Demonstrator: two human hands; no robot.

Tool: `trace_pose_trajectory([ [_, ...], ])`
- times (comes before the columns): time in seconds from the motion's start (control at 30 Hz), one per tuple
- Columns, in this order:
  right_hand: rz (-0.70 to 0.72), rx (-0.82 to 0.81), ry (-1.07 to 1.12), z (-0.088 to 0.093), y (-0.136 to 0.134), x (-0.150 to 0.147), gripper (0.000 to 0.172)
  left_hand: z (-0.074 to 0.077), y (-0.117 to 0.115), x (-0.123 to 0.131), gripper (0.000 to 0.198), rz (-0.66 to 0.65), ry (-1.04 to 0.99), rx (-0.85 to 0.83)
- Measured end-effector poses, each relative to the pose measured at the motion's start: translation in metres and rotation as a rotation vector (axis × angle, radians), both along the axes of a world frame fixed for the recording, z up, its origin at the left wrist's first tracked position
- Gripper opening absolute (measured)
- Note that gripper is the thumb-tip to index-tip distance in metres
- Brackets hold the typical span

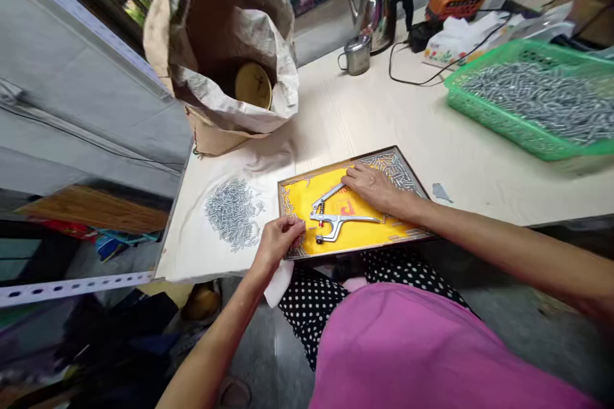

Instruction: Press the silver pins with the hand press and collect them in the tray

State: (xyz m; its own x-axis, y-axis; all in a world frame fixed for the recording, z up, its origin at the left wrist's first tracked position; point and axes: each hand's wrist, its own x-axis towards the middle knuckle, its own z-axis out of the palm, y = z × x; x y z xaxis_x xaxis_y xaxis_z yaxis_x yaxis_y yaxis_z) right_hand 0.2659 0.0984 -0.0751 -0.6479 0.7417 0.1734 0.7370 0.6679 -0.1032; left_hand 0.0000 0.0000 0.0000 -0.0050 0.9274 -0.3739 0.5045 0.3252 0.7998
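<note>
A shallow wooden-framed tray (283, 190) with a yellow floor lies at the table's near edge, with small metal pieces (393, 166) scattered in its far corner. A silver plier-like hand tool (336, 217) lies on the yellow floor. My right hand (371, 185) rests on the tool's upper handle, fingers curled over it. My left hand (281, 236) is at the tray's near left corner, fingers pinched together on something too small to make out.
A heap of small metal pieces (233, 212) lies left of the tray. A crumpled paper sack (225, 45) with a yellow cup inside stands behind. A green basket (527, 131) of metal pieces is at right, with a kettle (378, 9), a small metal pot (357, 54) and a cable beyond.
</note>
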Motion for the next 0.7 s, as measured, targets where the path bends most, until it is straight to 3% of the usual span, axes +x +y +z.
trace_pose_trajectory([
  [0.23,-0.008,0.028,0.022,0.000,0.001,0.001,0.023,-0.011,0.007,0.031,0.023,-0.037,0.209,-0.047],
  [0.53,-0.020,0.020,0.009,0.000,0.002,0.000,0.026,-0.009,0.010,0.040,0.020,0.047,0.208,-0.235],
  [0.7,-0.027,0.003,0.008,0.002,0.002,0.000,0.027,-0.010,0.013,0.039,0.018,0.022,0.251,-0.251],
])
